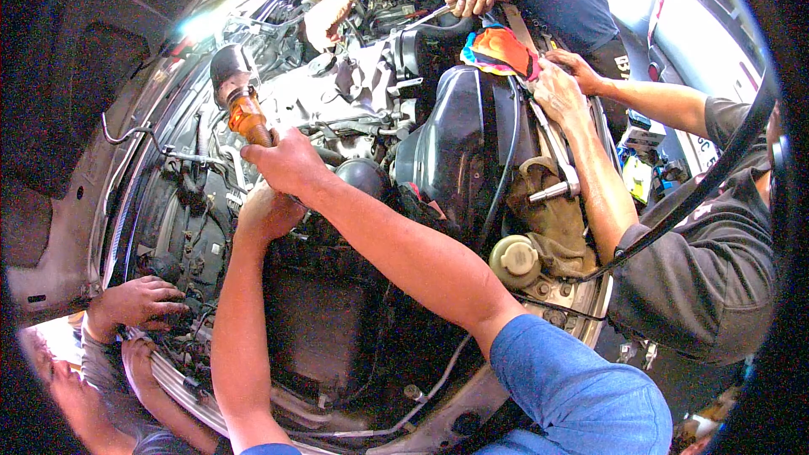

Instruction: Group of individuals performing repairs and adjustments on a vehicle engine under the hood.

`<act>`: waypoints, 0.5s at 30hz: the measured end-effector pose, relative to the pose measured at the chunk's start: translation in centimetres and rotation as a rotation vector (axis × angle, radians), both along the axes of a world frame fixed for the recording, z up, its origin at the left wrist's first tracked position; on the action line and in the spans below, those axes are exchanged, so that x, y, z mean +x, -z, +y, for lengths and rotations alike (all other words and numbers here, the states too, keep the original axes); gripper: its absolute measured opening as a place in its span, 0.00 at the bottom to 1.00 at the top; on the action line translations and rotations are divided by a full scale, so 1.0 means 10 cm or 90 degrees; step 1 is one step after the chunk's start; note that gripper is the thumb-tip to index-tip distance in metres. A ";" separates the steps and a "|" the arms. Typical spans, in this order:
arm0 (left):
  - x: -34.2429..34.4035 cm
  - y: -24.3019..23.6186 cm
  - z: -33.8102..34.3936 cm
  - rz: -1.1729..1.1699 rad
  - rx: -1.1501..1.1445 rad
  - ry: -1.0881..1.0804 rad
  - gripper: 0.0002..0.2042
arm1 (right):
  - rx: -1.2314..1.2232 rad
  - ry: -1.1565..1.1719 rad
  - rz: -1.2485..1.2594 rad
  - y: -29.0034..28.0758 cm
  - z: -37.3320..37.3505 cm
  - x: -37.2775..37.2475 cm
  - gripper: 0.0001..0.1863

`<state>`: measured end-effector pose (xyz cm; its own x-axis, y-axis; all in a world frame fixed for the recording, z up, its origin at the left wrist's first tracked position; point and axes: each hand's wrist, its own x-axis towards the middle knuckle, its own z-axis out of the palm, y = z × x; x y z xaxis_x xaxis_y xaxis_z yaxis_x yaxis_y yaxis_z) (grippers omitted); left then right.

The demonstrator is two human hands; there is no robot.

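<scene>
In my right hand (291,164) is a tool with a translucent orange grip (247,118) and a rounded black head (232,67). The fingers wrap its lower end, and the head points up and away over the left part of the engine. Its exact kind does not show. My left hand (270,209) is curled closed just below my right wrist, low among the engine parts; what its fingers grip is hidden. Close by lie the metallic engine cover (337,88) and a round black part (362,175).
A raised hood (67,160) stands at left. Co-workers' hands reach in: one (139,307) at lower left, one with a long metal tool (442,13) at the far side, two around a colourful cloth (501,50) at right. A cream cap (515,260) and brown cloth (543,202) are nearer.
</scene>
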<state>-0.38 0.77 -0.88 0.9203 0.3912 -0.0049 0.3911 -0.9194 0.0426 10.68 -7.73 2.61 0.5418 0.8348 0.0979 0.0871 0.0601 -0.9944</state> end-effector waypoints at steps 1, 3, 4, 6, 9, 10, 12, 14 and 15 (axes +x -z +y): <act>-0.01 0.01 0.02 0.000 -0.008 -0.004 0.18 | 0.010 0.008 -0.003 0.01 0.02 0.00 0.23; 0.00 0.00 0.00 -0.005 -0.017 -0.013 0.18 | 0.006 0.005 -0.007 0.02 0.03 0.01 0.23; 0.00 0.00 -0.01 -0.011 -0.025 -0.022 0.18 | 0.004 0.003 -0.011 0.03 0.03 0.01 0.23; 0.00 -0.02 -0.04 -0.038 -0.036 0.004 0.18 | 0.005 0.004 -0.006 0.03 0.03 0.01 0.23; 0.00 0.01 -0.01 -0.050 -0.035 0.030 0.19 | 0.006 0.008 -0.005 0.04 0.03 0.01 0.22; 0.00 0.03 0.01 -0.035 -0.024 0.030 0.19 | 0.007 0.009 -0.009 0.05 0.03 0.01 0.22; -0.02 0.14 0.20 -0.016 0.006 0.050 0.19 | 0.011 0.005 -0.008 0.04 0.07 -0.01 0.21; -0.03 0.22 0.29 0.003 0.033 0.073 0.20 | 0.012 0.005 -0.006 0.05 0.08 -0.01 0.21; -0.02 0.24 0.29 -0.001 0.028 0.070 0.20 | 0.009 0.011 -0.004 0.07 0.08 0.00 0.21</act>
<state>-0.59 3.72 -3.27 0.9576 0.2880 0.0112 0.2880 -0.9576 0.0010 10.69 -6.93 1.95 0.5552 0.8240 0.1135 0.0949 0.0728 -0.9928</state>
